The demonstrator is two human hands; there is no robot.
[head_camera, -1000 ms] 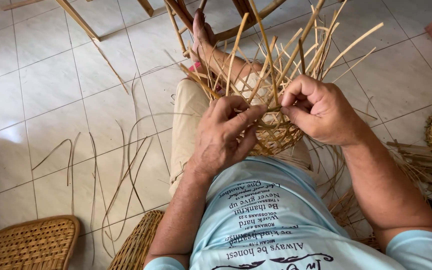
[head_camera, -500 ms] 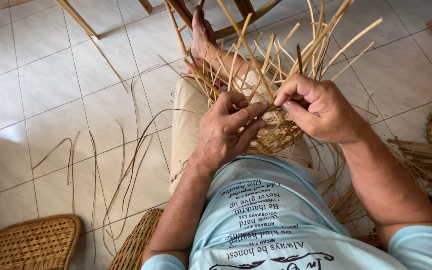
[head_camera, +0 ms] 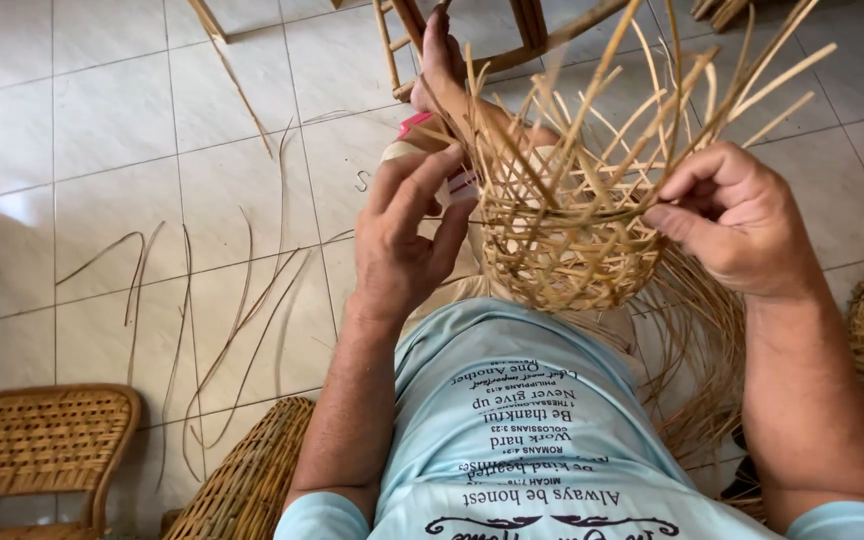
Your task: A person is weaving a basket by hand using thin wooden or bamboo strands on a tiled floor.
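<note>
The half-woven basket [head_camera: 567, 235] rests on the person's lap, its loose upright stakes [head_camera: 672, 90] fanning above it. Left of the basket, the left hand [head_camera: 407, 235] braces the rim, fingers spread. Right of it, the right hand [head_camera: 737, 220] pinches a thin strand [head_camera: 592, 212]. Pulled too hard, that strand could snap or drag the stakes out of spacing.
</note>
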